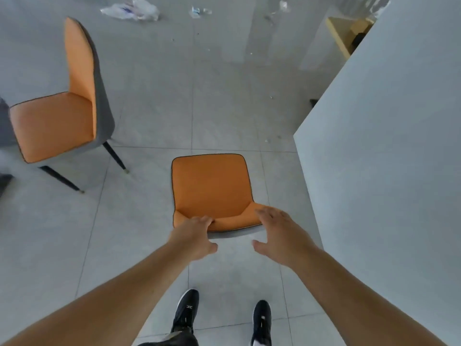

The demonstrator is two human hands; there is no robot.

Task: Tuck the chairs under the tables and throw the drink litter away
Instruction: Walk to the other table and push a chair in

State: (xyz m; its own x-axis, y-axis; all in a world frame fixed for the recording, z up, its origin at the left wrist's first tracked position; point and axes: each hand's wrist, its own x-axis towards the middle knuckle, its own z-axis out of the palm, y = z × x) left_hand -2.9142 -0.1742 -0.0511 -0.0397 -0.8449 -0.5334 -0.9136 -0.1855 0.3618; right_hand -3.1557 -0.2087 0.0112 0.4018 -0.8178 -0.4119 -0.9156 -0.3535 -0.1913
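The left hand [197, 236] is curling over the chair [210, 193] back while the right hand [277, 231] is hovering open beside it — the chair standing left of the table [389, 146], needing turning and pushing under.

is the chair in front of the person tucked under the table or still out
Still out. The chair stands on open floor beside the table, its whole seat showing. The left hand holds its backrest; the right hand hovers open.

The litter [131, 10] at the top edge is too blurred to identify.
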